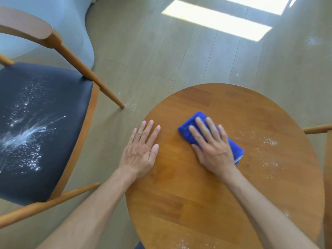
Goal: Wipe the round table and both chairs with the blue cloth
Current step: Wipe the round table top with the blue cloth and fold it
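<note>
A round wooden table point(206, 191) fills the lower right. My right hand point(213, 146) lies flat on a folded blue cloth point(186, 128), pressing it onto the tabletop near its middle. My left hand point(142, 150) rests flat on the table's left edge, fingers apart, holding nothing. White powder point(269, 141) speckles the tabletop to the right of the cloth. To the left stands a wooden chair with a dark seat point(53, 137) that is covered in streaks of white powder. Only a wooden sliver of a second chair point(327, 177) shows at the right edge.
Pale wood-plank floor point(161, 51) surrounds the furniture, with some powder by the left chair's leg point(131, 105). A pale blue curtain or fabric point(75, 24) hangs behind the left chair. Sunlight patches point(215, 20) fall on the floor at the top.
</note>
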